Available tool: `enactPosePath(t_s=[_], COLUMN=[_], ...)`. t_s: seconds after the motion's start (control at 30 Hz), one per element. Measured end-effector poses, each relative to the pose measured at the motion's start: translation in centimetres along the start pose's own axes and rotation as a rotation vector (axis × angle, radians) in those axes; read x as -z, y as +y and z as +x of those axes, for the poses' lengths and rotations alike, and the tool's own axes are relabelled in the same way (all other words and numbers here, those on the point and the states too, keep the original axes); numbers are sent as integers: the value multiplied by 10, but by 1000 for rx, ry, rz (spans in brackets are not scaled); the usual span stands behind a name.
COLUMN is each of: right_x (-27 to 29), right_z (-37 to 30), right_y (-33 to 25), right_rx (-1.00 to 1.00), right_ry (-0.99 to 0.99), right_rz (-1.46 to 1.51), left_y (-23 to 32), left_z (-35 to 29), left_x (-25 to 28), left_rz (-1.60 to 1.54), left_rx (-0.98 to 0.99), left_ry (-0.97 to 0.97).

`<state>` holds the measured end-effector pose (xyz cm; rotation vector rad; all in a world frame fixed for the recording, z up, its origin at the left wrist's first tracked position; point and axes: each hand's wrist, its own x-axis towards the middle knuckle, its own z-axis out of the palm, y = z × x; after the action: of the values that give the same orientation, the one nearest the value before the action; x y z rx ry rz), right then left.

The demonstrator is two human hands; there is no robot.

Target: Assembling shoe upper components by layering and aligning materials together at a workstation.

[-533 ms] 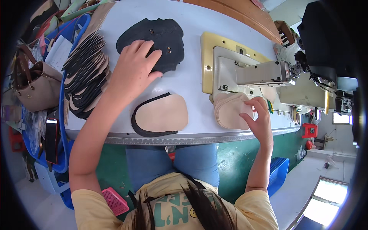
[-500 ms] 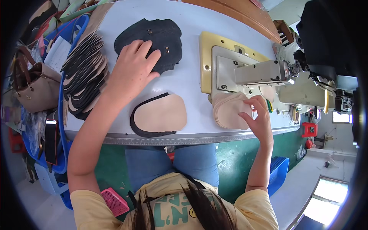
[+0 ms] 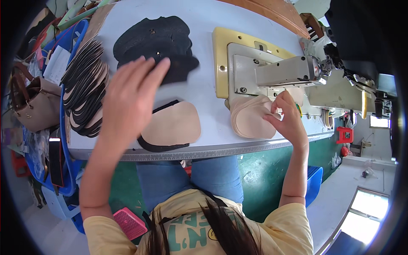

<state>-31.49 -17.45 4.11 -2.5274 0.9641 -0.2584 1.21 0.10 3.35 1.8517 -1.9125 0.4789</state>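
My left hand (image 3: 129, 102), smeared by motion, draws a dark black piece (image 3: 180, 68) off the stack of black pieces (image 3: 148, 40) toward me. Its thumb lies along that piece; the grip underneath is hidden. Near the table's front edge, a rounded beige piece (image 3: 172, 125) rests on a black one (image 3: 163, 148) whose rim shows along the left and front. My right hand (image 3: 289, 117) pinches the right edge of the top sheet on a small pile of rounded beige pieces (image 3: 253, 119), which sits just in front of the sewing machine.
A sewing machine (image 3: 284, 72) with a cream-yellow frame (image 3: 220, 63) takes up the table's right side. Overlapping black-and-beige pieces (image 3: 85, 89) line the left edge. Beyond are a blue bin (image 3: 63, 140) and a handbag (image 3: 38, 100). A ruler strip (image 3: 204, 154) runs along the front edge.
My left hand has come toward me from the black stack, pulling a black piece with it. My right thumb and fingers have closed on the beige sheet's edge. The whole view has shifted slightly.
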Motion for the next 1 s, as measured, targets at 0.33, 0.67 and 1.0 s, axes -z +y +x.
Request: enactPosePath(t_s=[0.33,0.67,1.0], right_x=[-6,-71,-119], right_z=[-20,13,33], right_y=[-13,-85,-117], right_rx=[-122,-286,-298], right_ry=[136,-15,-210], right_rz=[152,788,1100], left_y=[63,53,53], left_z=[-113,-154,-158], left_x=[-4,-17,-22], left_rz=[-214,-258,-293], left_rx=[131,128,173], left_ry=[-125,78,143])
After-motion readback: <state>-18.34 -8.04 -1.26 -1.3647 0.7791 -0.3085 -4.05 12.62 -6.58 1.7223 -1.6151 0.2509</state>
